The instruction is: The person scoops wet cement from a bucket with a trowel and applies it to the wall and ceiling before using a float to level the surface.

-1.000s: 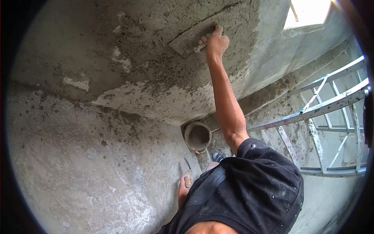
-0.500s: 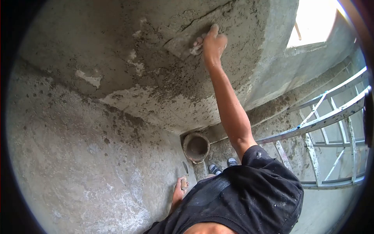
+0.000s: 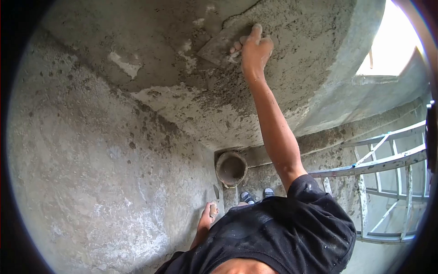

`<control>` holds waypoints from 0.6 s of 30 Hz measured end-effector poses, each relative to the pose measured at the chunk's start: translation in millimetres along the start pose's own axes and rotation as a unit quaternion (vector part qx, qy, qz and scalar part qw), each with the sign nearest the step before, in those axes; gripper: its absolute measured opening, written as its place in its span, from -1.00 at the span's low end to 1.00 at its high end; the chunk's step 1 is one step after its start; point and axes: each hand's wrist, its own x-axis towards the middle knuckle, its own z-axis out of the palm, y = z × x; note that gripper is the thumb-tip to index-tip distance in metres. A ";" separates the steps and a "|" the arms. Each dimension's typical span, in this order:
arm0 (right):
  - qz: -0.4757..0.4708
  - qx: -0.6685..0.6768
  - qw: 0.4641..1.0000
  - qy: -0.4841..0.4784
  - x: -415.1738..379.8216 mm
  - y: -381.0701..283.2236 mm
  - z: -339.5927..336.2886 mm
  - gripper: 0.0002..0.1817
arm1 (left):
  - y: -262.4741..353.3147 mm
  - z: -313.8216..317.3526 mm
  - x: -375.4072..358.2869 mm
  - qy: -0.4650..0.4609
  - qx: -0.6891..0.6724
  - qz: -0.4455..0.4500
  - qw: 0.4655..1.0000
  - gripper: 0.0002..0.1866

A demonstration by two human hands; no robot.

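My right hand (image 3: 255, 50) is raised high on an outstretched arm and grips a flat grey plastering float (image 3: 219, 45), pressing it flat against the rough wet plaster of the curved concrete wall (image 3: 150, 55). Low at my side, my left hand (image 3: 205, 220) is closed around the wooden handle of a small pointed trowel (image 3: 215, 192), blade pointing away from me, close to the wall. Patches of paler, bare surface show between the darker fresh plaster.
A round mortar-caked bucket (image 3: 231, 168) stands on the floor by the wall's foot, just ahead of my shoes (image 3: 247, 197). A paint-spattered metal ladder (image 3: 388, 160) lies across the right side. A bright opening (image 3: 397, 45) is at the upper right.
My right hand has kept the float on the wall and slid it slightly along the plaster while my view swung left. The left hand with the trowel has stayed low.
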 end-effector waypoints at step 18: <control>0.016 0.178 0.984 -0.021 -18.1 5.6 77.8 -0.58 | 12.9 12.5 2.4 -0.004 -0.087 -0.028 0.996 -0.65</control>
